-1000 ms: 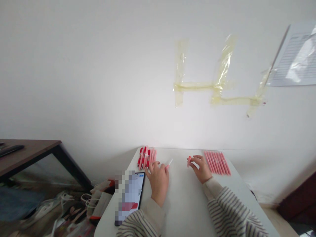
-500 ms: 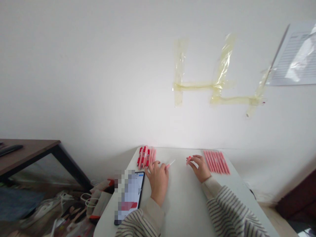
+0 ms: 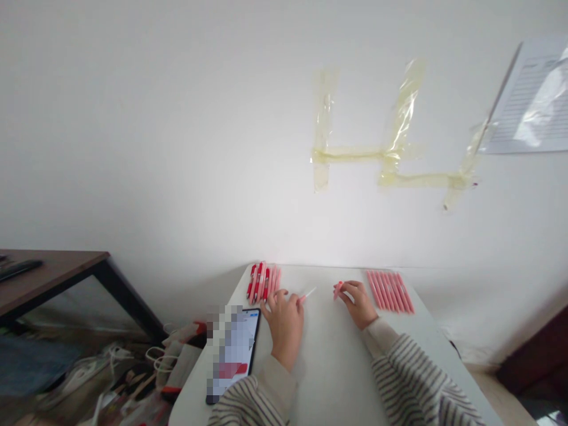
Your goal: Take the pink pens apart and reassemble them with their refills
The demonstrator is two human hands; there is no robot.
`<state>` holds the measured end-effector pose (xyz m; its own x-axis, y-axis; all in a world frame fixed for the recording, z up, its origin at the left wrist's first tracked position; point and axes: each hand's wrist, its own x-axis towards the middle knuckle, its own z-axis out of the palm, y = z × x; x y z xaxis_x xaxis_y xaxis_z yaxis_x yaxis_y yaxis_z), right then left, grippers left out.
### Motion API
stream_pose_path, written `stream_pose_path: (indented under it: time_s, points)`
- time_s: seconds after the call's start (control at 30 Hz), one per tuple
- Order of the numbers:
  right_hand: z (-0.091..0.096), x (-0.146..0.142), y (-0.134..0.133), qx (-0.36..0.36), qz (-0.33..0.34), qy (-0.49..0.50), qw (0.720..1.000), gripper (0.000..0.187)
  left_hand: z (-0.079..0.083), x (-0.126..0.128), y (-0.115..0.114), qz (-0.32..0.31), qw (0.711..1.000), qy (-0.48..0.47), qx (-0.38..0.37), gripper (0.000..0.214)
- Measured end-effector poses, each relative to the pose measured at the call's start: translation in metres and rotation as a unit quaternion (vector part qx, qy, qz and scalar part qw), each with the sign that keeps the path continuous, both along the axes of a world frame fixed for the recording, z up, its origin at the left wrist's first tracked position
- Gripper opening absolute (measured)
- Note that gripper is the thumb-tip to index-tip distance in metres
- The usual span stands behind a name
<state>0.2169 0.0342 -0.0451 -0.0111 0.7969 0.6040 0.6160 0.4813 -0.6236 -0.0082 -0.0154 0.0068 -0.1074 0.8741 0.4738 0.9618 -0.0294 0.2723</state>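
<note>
My left hand (image 3: pixel 284 318) rests on the white table (image 3: pixel 328 367) and pinches a thin pink-and-white pen refill (image 3: pixel 306 294) that points up to the right. My right hand (image 3: pixel 358 303) is curled around a small red pen cap (image 3: pixel 338 289) held at its fingertips. A bunch of red and pink pens (image 3: pixel 263 281) lies just beyond my left hand. A row of several pink pen barrels (image 3: pixel 390 291) lies side by side to the right of my right hand.
A phone (image 3: pixel 234 350) with a lit screen lies at the table's left edge. A dark wooden table (image 3: pixel 53 273) stands at far left, with cables and clutter (image 3: pixel 133 378) on the floor below. Yellowed tape strips (image 3: pixel 390 160) and a paper sheet (image 3: pixel 528 106) hang on the wall.
My right hand has shifted slightly left and lowered the red cap toward the table. My left hand and the refill have barely moved.
</note>
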Motion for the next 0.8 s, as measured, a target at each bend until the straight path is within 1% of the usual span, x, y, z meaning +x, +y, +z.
stream_pose_path:
  time_s: [0.23,0.4,0.67,0.8]
  points:
    - [-0.0006,0.0004,-0.0002,0.008,-0.001,-0.020,1.000,0.033,-0.0014,-0.0001,0.0002,-0.008,1.000,0.001,0.007,0.025]
    - [0.0000,0.0018,0.0000,0.001,-0.003,-0.026,1.000,0.032,-0.0037,0.0007,0.0014,-0.016,1.000,-0.006,0.005,0.021]
    - [-0.0015,0.0023,0.0000,-0.005,-0.001,-0.033,0.999,0.031,-0.0023,0.0020,0.0013,-0.020,1.000,-0.013,0.011,0.021]
    - [0.0031,0.0043,-0.0007,0.014,0.003,-0.046,0.999,0.031,-0.0003,0.0024,0.0007,-0.020,1.000,-0.016,0.019,0.019]
